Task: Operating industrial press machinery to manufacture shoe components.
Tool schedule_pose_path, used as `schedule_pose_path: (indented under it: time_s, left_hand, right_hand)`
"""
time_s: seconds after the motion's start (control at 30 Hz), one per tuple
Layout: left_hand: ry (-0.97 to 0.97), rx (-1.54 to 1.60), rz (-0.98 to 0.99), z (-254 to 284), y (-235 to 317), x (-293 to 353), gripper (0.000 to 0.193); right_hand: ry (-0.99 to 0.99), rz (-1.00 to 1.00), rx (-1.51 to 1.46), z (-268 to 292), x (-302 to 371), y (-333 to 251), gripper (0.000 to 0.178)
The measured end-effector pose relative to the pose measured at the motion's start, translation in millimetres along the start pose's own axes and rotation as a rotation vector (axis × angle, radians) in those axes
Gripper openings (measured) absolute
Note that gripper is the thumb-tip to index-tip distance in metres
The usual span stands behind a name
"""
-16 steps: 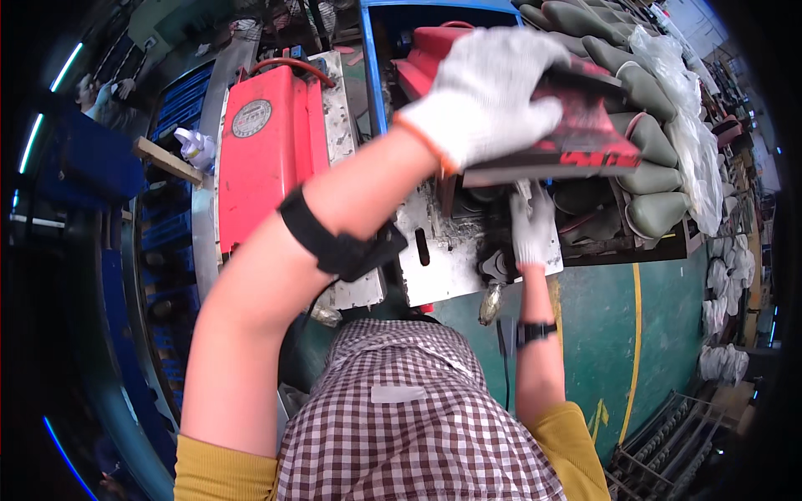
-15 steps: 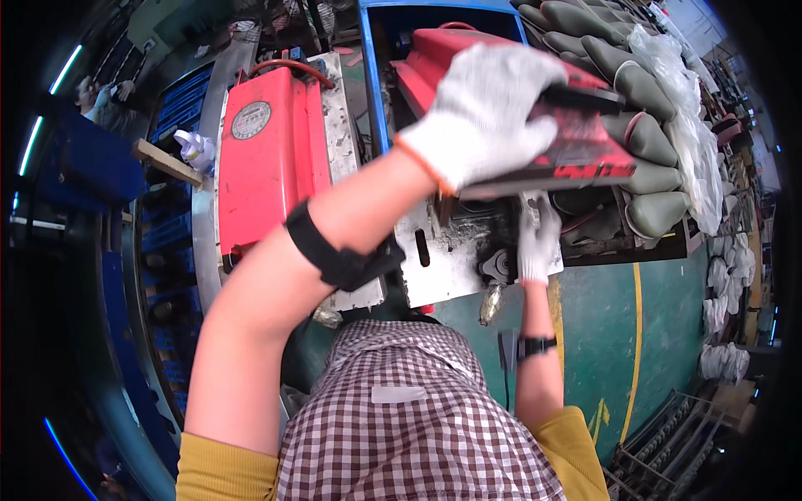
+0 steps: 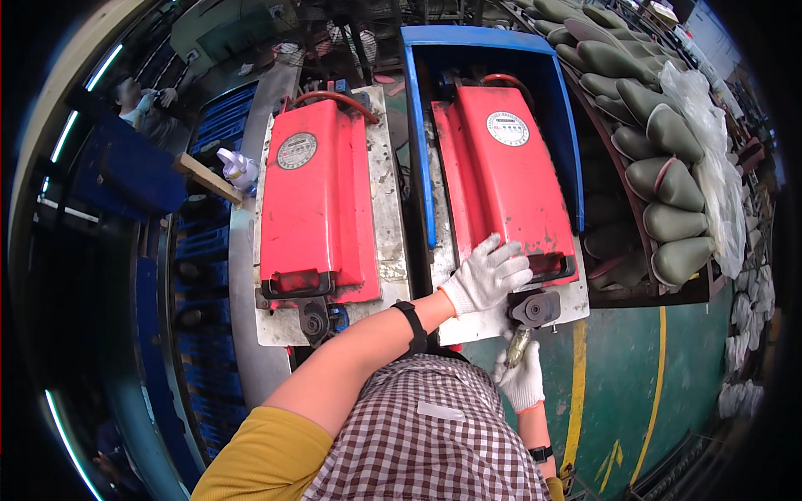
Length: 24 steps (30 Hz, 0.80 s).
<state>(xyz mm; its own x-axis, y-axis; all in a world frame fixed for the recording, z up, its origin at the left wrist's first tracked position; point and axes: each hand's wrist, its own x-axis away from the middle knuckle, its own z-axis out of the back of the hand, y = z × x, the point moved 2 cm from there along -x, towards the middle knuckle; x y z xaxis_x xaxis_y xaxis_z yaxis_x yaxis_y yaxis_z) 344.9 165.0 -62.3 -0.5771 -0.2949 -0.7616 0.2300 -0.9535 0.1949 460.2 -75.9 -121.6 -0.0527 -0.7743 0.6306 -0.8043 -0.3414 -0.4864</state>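
My left hand [image 3: 487, 275], in a white knitted glove, lies with its fingers stretched out on the front end of the right red machine cover [image 3: 511, 167]. A black handle bar [image 3: 558, 274] runs along that cover's front edge, just right of my fingertips. Below it sits a dark metal latch [image 3: 535, 310] with a round boss. From the latch hangs a lever handle [image 3: 518, 345] wrapped in something clear and yellowish. My right hand [image 3: 523, 382], gloved too, is closed round this handle from below; part of its fingers is hidden behind it.
To the left stands a second red cover [image 3: 311, 192] on a metal plate, its own latch [image 3: 314, 319] at the front. A blue hood [image 3: 476, 37] surrounds the right machine. Several olive boots [image 3: 668, 184] fill a rack at right. Farther left, a person [image 3: 142, 104] stands beside a blue-slatted conveyor.
The right red cover has swung down from tilted up to lying flat. My left hand has let go of its handle bar and moved toward me. My right hand has lowered onto the lever handle.
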Motion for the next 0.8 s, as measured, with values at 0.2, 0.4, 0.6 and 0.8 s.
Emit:
schedule_pose_path:
  time_s: [0.2, 0.4, 0.6, 0.8]
  left_hand:
    - [0.024, -0.018, 0.012, -7, -4, 8, 0.034]
    - [0.006, 0.029, -0.012, -5, -1, 5, 0.040]
    - [-0.276, 0.294, 0.157, 47, 11, 6, 0.054]
    - [-0.233, 0.327, 0.501, 148, 11, 59, 0.047]
  right_hand:
    - [0.299, -0.087, -0.026, 53, -9, -40, 0.064]
    - [0.790, 0.847, 0.449, 84, -76, -104, 0.044]
    - [0.938, 0.910, 0.889, 43, -76, -138, 0.033]
    - [0.915, 1.233, 0.801, 42, -77, -133, 0.035]
